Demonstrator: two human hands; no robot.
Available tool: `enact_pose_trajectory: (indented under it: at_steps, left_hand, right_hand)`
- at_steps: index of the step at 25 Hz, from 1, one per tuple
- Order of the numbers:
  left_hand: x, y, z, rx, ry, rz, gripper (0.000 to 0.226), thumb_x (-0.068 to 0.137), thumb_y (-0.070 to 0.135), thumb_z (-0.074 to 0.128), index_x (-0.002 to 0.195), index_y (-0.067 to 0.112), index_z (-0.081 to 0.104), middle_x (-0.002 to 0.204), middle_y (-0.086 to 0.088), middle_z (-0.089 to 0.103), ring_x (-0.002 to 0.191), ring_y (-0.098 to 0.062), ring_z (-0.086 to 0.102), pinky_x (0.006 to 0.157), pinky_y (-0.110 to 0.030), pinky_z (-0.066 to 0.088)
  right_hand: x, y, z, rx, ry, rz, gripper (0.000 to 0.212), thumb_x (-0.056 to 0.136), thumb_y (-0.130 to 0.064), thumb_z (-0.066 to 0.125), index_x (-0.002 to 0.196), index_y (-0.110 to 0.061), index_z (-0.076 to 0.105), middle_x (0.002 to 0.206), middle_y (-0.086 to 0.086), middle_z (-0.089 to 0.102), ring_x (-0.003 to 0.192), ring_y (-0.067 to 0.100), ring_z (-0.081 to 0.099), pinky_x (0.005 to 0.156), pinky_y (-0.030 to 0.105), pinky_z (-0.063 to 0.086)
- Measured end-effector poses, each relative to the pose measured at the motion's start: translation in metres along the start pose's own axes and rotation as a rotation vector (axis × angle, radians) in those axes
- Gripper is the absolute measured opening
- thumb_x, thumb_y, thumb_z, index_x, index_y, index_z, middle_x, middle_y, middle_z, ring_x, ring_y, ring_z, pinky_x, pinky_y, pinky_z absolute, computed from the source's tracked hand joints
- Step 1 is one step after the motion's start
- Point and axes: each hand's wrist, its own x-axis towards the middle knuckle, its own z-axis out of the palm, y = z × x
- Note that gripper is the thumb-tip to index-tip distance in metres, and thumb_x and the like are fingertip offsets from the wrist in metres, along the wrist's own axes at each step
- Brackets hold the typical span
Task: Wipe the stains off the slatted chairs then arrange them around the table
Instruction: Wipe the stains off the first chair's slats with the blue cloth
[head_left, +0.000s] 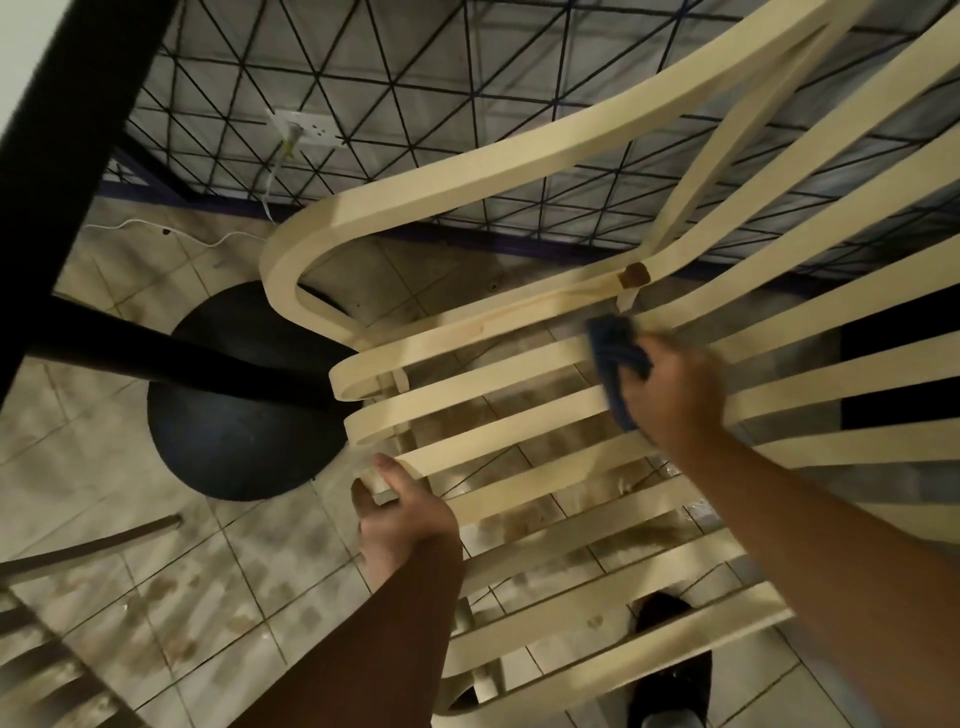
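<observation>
**Cream slatted chair mid-wipe, arranging not yet begun**

Head view: the slatted chair (524, 410) is held close under the camera and fills the right half of the frame. The curled front end of one seat slat is gripped by the left hand (402, 512), with thumb and fingers closed round it. A dark blue cloth (613, 358) is held in the right hand (672, 397) and pressed onto the slats near the seat's bend. The hand is blurred, so the grip is probably a bunching of the cloth under curled fingers.

Just beyond the right fingertips, a reddish-brown stain (519, 317) is seen along the side rail, ending at a small brown cap (636, 274). The wiping is therefore judged unfinished. A second slatted chair (52, 670), grimy and apart from the left fingers, is judged still to be cleaned. No chair is seen set in place, though the table's black round base (234, 436) lies just beyond the left fingertips.

The slats are smooth, flat, cream bands, curved and rolled at their ends. The cloth looks soft and nubbly. The floor tiles (156, 587) are pale, glazed and mottled.
</observation>
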Motion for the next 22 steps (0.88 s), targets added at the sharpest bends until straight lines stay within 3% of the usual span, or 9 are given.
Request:
enact_pose_trajectory:
  at_steps: [4,8,11,14,17,20,22]
  left_hand:
    - [0.000,0.000,0.001,0.038,-0.009,0.004,0.091,0.076,0.098,0.015,0.147,0.045,0.032,0.135,-0.012,0.060,0.111,-0.037,0.064,0.087,-0.056,0.058]
    - [0.001,0.000,0.002,0.041,0.006,0.020,0.088,0.081,0.094,0.018,0.149,0.041,0.034,0.137,-0.015,0.058,0.114,-0.039,0.063,0.090,-0.057,0.057]
    - [0.000,0.000,0.003,0.051,0.027,0.036,0.081,0.089,0.086,0.021,0.150,0.036,0.037,0.138,-0.016,0.058,0.119,-0.040,0.060,0.097,-0.058,0.053]
    - [0.003,-0.001,0.002,0.058,0.023,0.046,0.081,0.088,0.086,0.019,0.150,0.036,0.037,0.138,-0.017,0.058,0.121,-0.041,0.059,0.100,-0.059,0.051]
    - [0.003,-0.003,0.004,0.052,0.020,0.045,0.080,0.090,0.085,0.021,0.150,0.034,0.037,0.138,-0.017,0.059,0.121,-0.041,0.059,0.101,-0.058,0.050]
    - [0.012,-0.006,0.005,0.091,0.033,0.050,0.083,0.090,0.084,0.023,0.152,0.030,0.039,0.138,-0.018,0.060,0.120,-0.042,0.060,0.101,-0.057,0.050]
    - [0.022,-0.008,0.005,0.083,-0.045,0.074,0.088,0.090,0.084,0.025,0.154,0.025,0.037,0.143,-0.017,0.056,0.124,-0.041,0.058,0.103,-0.056,0.049]
  right_hand:
    - [0.024,0.029,-0.005,-0.058,0.064,0.169,0.012,0.092,-0.015,0.067,0.094,-0.003,0.066,0.084,0.021,0.065,0.077,0.038,0.064,0.063,0.039,0.048]
    - [0.016,0.003,0.014,0.146,0.139,0.321,0.007,0.091,-0.008,0.065,0.092,-0.002,0.067,0.083,0.021,0.068,0.076,0.037,0.066,0.062,0.036,0.043]
    - [0.001,-0.018,0.022,0.271,0.141,0.349,0.005,0.090,-0.008,0.066,0.093,-0.004,0.068,0.084,0.016,0.067,0.076,0.026,0.060,0.065,0.033,0.040]
    - [-0.022,-0.055,0.029,0.329,0.050,0.257,0.006,0.093,-0.016,0.068,0.098,-0.012,0.067,0.084,0.003,0.063,0.078,0.022,0.063,0.068,0.032,0.046]
    - [-0.045,-0.099,0.035,0.238,-0.162,0.196,0.015,0.099,-0.032,0.059,0.110,-0.022,0.061,0.095,-0.001,0.062,0.085,0.018,0.064,0.080,0.034,0.055]
    - [-0.056,-0.151,0.035,0.098,-0.369,0.034,0.025,0.105,-0.040,0.046,0.123,-0.026,0.056,0.106,0.002,0.063,0.097,0.022,0.065,0.085,0.035,0.051]
    - [-0.062,-0.181,0.031,0.077,-0.456,-0.141,0.027,0.105,-0.040,0.044,0.124,-0.025,0.056,0.111,0.004,0.063,0.100,0.026,0.065,0.084,0.035,0.044]
